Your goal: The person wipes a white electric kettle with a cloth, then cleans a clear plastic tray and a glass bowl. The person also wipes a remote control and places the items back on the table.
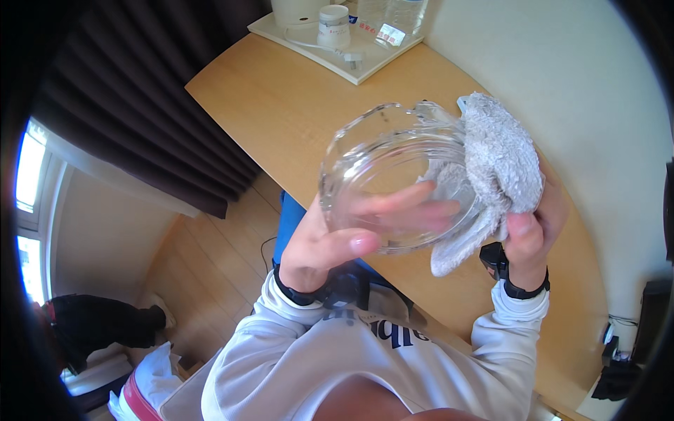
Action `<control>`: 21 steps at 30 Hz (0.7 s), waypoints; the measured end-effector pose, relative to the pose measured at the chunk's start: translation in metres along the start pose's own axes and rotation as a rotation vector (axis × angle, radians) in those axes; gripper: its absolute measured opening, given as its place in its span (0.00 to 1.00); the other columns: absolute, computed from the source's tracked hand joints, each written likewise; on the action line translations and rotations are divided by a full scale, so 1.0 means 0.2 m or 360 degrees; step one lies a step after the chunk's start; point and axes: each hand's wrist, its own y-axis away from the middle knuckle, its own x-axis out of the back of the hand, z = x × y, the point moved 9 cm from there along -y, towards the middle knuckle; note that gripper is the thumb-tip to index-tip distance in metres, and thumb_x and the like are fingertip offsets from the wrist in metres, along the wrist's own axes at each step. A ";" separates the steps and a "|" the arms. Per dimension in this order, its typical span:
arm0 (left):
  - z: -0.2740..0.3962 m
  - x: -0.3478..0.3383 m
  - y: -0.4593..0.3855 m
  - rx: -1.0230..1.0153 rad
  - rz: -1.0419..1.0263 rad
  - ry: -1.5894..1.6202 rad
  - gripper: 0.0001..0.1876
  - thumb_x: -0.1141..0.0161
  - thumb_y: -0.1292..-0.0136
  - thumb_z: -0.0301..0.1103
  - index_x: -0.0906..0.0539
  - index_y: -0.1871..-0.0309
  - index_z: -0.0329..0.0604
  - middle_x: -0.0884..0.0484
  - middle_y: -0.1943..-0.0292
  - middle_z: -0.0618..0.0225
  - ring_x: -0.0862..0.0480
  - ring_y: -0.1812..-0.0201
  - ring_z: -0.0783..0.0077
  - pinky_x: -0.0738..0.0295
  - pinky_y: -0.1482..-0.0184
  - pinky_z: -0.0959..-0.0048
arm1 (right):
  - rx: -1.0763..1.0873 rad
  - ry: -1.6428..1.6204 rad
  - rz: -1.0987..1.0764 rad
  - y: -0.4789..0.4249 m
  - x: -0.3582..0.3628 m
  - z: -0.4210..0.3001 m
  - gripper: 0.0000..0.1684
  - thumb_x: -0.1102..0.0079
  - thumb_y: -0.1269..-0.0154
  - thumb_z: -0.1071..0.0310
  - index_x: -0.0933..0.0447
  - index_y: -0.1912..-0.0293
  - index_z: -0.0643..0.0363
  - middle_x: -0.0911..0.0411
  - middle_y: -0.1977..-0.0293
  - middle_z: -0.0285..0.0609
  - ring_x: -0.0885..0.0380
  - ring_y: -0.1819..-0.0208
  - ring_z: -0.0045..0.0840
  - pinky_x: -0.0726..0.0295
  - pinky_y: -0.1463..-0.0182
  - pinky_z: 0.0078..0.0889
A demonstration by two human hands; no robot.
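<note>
A clear glass bowl (337,152) with a wavy rim is held up above the wooden desk (263,100). On its left side, my left hand (337,231) supports it, the fingers seen blurred through or against the glass and the thumb at the lower edge. My right hand (532,226) grips a light grey terry cloth (500,152), which is folded over the bowl's right side, partly inside and partly outside. The cloth hides most of the right fingers. Each wrist wears a black band with a small device.
At the desk's far end stands a white tray (326,63) with a white cup (334,29), a plug with cable (354,57) and clear plastic bottles (405,16). A wall bounds the right side. Dark curtains (152,105) hang left; bags (152,379) stand at lower left.
</note>
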 end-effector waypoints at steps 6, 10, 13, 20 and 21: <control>0.00 -0.02 -0.05 0.0130 0.0042 -0.0001 0.37 0.43 0.47 0.30 0.45 0.36 0.28 0.29 0.46 0.42 0.28 0.44 0.49 0.36 0.40 0.59 | -0.0247 0.0141 -0.0012 -0.01 0.02 0.02 0.20 0.49 0.44 0.63 0.26 0.62 0.75 0.27 0.53 0.61 0.29 0.49 0.48 0.34 0.43 0.43; -0.01 0.00 -0.06 0.0241 0.0036 -0.0165 0.32 0.40 0.47 0.27 0.39 0.39 0.27 0.27 0.47 0.46 0.26 0.44 0.53 0.35 0.41 0.63 | -0.0182 0.0284 0.0007 -0.03 0.02 -0.02 0.20 0.49 0.44 0.64 0.26 0.61 0.75 0.27 0.55 0.60 0.27 0.51 0.47 0.33 0.45 0.43; -0.02 -0.01 -0.08 0.0353 0.0057 -0.0272 0.30 0.39 0.48 0.26 0.34 0.41 0.27 0.26 0.48 0.48 0.26 0.44 0.56 0.34 0.42 0.66 | -0.0119 0.0377 0.0003 -0.04 0.01 -0.03 0.19 0.49 0.44 0.65 0.25 0.61 0.74 0.27 0.55 0.59 0.27 0.51 0.46 0.32 0.45 0.42; -0.03 0.01 -0.07 0.0325 0.0173 -0.0406 0.27 0.36 0.49 0.26 0.30 0.44 0.28 0.23 0.50 0.52 0.24 0.47 0.64 0.32 0.45 0.70 | 0.0095 0.0570 -0.0039 -0.03 -0.05 -0.06 0.19 0.50 0.43 0.65 0.25 0.60 0.72 0.27 0.55 0.57 0.29 0.51 0.46 0.31 0.47 0.41; -0.04 0.02 -0.07 0.0328 0.0200 -0.0443 0.27 0.35 0.49 0.26 0.29 0.45 0.28 0.23 0.51 0.54 0.23 0.48 0.66 0.32 0.45 0.72 | 0.0109 0.0603 -0.0047 -0.03 -0.06 -0.06 0.19 0.50 0.44 0.65 0.25 0.60 0.72 0.27 0.55 0.57 0.29 0.51 0.47 0.31 0.47 0.41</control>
